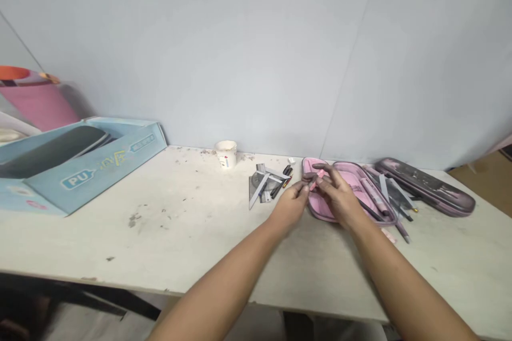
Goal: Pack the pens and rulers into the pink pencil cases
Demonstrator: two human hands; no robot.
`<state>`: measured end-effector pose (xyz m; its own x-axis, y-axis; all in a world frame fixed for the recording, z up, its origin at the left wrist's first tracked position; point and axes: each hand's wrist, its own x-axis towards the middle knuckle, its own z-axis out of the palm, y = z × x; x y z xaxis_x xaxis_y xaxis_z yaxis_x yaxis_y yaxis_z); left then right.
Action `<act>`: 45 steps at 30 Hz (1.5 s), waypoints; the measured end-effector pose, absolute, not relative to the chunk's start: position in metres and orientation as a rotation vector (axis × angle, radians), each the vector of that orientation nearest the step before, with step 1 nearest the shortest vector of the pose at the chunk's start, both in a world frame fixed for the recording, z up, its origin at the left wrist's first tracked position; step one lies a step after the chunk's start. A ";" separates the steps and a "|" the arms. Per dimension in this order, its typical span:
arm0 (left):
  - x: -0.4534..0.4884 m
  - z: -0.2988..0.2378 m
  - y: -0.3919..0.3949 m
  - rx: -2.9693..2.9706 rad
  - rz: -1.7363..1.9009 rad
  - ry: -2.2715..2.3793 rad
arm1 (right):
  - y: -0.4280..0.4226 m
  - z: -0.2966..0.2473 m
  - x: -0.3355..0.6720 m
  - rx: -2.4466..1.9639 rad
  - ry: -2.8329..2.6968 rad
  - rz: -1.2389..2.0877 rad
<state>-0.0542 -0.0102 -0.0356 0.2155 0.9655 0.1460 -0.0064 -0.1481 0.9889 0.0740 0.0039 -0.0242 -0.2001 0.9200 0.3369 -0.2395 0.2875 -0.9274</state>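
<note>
A small pink block [318,178], perhaps an eraser, is pinched between the fingers of my left hand [291,200] and my right hand [338,194]. Both hands are closed on it, just above an open pink pencil case [320,213]. In the right half of the case lie a pink marker [375,197] and a dark pen [370,210]. To the left of my hands are clear and grey rulers [259,192] with several dark pens [281,185]. A small white piece [292,160] lies behind them.
A closed dark pencil case [430,189] lies on the right, beside rulers and pens [401,197]. A paper cup [226,154] stands by the wall. At the left sits a light-blue box [108,170] holding a dark case, with a pink container [42,104] behind.
</note>
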 end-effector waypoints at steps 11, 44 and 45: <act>-0.060 -0.009 -0.010 0.745 1.435 0.517 | 0.000 -0.014 0.094 -0.950 -1.053 1.173; -0.092 -0.012 0.010 0.553 1.763 0.924 | -0.012 -0.030 0.084 -1.292 -1.919 0.203; -0.097 -0.010 0.012 0.510 1.786 0.917 | -0.015 -0.031 0.078 -1.306 -2.035 0.105</act>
<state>-0.0969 0.0117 -0.0104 -0.3899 0.9179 -0.0741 -0.5953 -0.1899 0.7807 0.0777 -0.0153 -0.0311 -0.2411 0.8231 0.5141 0.7661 0.4866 -0.4199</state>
